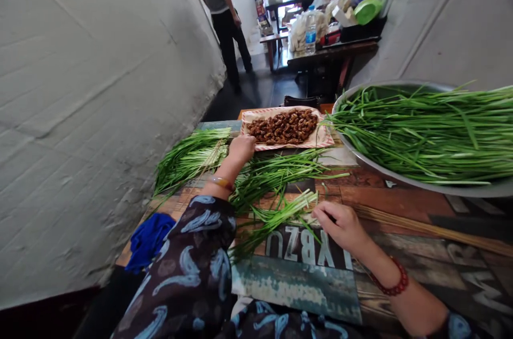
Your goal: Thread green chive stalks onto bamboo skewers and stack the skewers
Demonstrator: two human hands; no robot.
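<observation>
The left hand (242, 146) is at the near-left edge of a shallow tray (326, 141) lined with red-and-white-edged paper, and the heap of glossy brown morsels (286, 126) lies in that tray just to the hand's right. Its fingertips are hidden, so I cannot tell whether they grip anything. The right hand (339, 224) is low over the bench (296, 283), a surface printed with wood planks and lettering, its fingers curled toward the thumb; whether they are closed on something I cannot tell.

Just left of the right hand lies a small bunch of long green chives (282, 212), its pale ends nearest the fingers. Between the hands — and beyond that bunch — spreads a looser green heap of chives (276, 170). Left of the left hand is a thick green pile of chives (192, 157) with thin tan sticks (207, 163) across it. To the right of the right hand lies a bundle of long tan bamboo skewers (433, 228); beyond them, a wide silvery metal basin (385, 170) holds more chives.
</observation>
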